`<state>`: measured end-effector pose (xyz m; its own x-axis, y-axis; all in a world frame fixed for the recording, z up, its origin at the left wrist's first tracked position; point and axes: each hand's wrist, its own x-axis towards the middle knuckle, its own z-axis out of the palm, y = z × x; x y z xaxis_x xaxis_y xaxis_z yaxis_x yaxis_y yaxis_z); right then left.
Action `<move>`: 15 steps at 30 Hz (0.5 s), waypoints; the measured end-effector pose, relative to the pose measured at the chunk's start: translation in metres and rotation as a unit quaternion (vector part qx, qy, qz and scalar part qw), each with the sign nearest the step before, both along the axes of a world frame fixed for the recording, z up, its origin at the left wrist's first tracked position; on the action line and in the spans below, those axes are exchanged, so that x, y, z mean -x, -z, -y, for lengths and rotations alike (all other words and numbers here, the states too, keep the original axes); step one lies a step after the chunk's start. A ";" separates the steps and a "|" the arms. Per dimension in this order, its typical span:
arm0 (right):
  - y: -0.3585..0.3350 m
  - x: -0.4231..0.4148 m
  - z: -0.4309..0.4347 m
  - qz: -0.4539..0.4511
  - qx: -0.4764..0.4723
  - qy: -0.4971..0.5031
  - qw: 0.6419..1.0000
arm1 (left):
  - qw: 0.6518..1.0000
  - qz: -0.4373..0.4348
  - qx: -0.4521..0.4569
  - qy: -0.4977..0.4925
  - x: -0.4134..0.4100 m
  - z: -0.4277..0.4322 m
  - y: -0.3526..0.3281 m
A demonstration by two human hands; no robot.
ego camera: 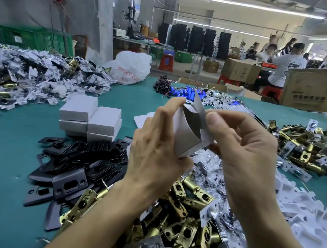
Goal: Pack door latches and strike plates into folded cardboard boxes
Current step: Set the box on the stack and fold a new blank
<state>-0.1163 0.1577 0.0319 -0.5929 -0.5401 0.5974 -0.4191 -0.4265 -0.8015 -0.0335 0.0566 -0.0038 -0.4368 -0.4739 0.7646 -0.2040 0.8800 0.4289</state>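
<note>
Both my hands hold a small white cardboard box [188, 132] up over the green table [7, 159], its grey inside open and one flap standing up. My left hand [156, 143] grips its left side, fingers curled round it. My right hand [243, 147] pinches the flap and right edge. Below my arms lies a heap of brass door latches [179, 223]. To the left of that heap spreads a pile of black strike plates [85, 161]. Several closed white boxes [91, 119] are stacked behind the plates.
More brass latches [308, 146] pile up at the right, flat white box blanks [306, 219] at the lower right. Bagged parts [31, 76] heap at the far left, blue cells [186, 91] and a white plastic bag [130, 67] at the back. People work at distant tables.
</note>
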 end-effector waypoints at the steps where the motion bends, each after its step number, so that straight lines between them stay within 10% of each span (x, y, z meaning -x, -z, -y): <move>1: 0.001 -0.001 0.001 0.019 -0.008 -0.016 1.000 | 1.000 0.006 0.003 -0.003 0.001 0.000 0.000; 15: 0.006 0.001 0.005 0.116 -0.027 -0.028 0.992 | 0.988 0.070 0.082 -0.114 0.000 0.000 0.002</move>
<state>-0.1176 0.1523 0.0261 -0.6792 -0.6039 0.4171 -0.1976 -0.3969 -0.8963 -0.0340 0.0566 -0.0058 -0.4391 -0.4467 0.7795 -0.4527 0.8594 0.2375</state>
